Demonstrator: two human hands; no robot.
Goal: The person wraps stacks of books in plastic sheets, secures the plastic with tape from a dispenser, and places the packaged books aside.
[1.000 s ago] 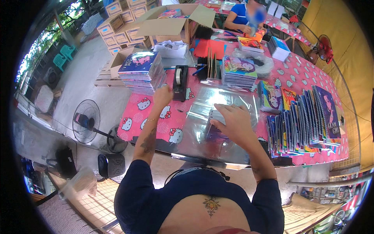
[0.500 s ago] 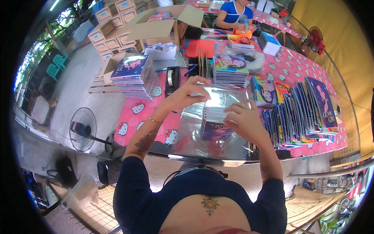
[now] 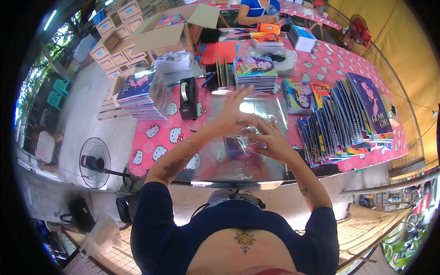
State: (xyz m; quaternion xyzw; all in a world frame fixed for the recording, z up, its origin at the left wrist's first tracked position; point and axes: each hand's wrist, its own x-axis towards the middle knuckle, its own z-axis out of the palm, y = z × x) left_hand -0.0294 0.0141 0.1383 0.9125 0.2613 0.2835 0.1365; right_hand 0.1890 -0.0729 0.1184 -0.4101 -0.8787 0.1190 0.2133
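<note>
At the far left, teal chairs [image 3: 58, 91] stand on the grey floor, with a black standing fan [image 3: 95, 162] nearer the person and piled brown cartons [image 3: 114, 57] farther back. On the left edge of the pink-covered table [image 3: 153, 144], a stack of purple-covered notebooks [image 3: 137, 91] sits in clear plastic, with a large open carton [image 3: 167, 39] behind it. A black tape dispenser [image 3: 188, 101] stands to the right of that stack. The left hand [image 3: 234, 113] is next, released, its fingers stretched out and spread above a sheet of clear plastic [image 3: 263, 107]. A purple notebook [image 3: 236, 147] lies at the table's near side, partly hidden under the plastic and the hands. A wire-bound stack with a bright green-and-purple cover [image 3: 254, 72] stands just beyond. The right hand [image 3: 270, 137] is also unclenched, fingers apart and lightly bent over the plastic; whether it presses on it, or touches the left hand, cannot be told. Across the table, a co-worker in a blue top [image 3: 251, 11] has both hands near an orange item [image 3: 269, 28]. Farther right, a long row of wire-bound notebooks [image 3: 332, 121] leans together, and a red fan [image 3: 360, 31] stands by the yellow wall covering [image 3: 403, 55].
</note>
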